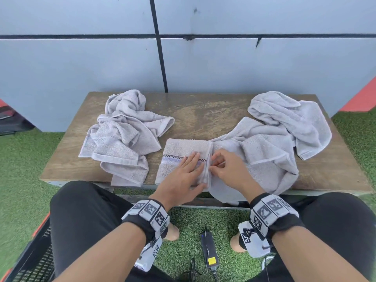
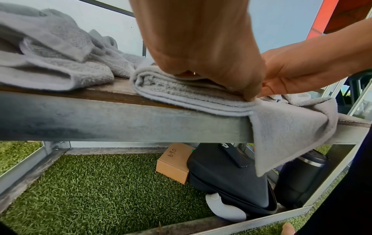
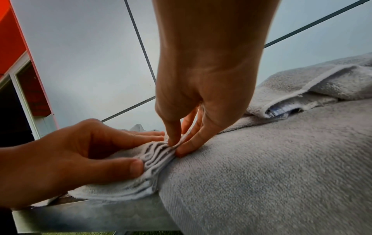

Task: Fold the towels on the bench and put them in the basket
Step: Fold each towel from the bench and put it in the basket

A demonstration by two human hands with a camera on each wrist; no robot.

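A folded grey towel (image 1: pixel 179 151) with a checked stripe lies at the front middle of the wooden bench (image 1: pixel 203 112). My left hand (image 1: pixel 193 169) lies flat on it, fingers straight, thumb at its front corner. My right hand (image 1: pixel 215 165) pinches the towel's stacked right edge (image 3: pixel 153 160) between thumb and fingers (image 3: pixel 181 151). One crumpled grey towel (image 1: pixel 122 137) lies to the left. Another (image 1: pixel 280 127) lies to the right, touching the folded one and hanging over the front edge (image 2: pixel 281 135). A black mesh basket (image 1: pixel 38 255) stands at my lower left.
My knees flank the bench front. A black power adapter (image 1: pixel 209 249) lies on the artificial grass between my feet. Under the bench are a cardboard box (image 2: pixel 173 163), a black bag (image 2: pixel 227 179) and a dark flask (image 2: pixel 302 178). A grey panelled wall rises behind the bench.
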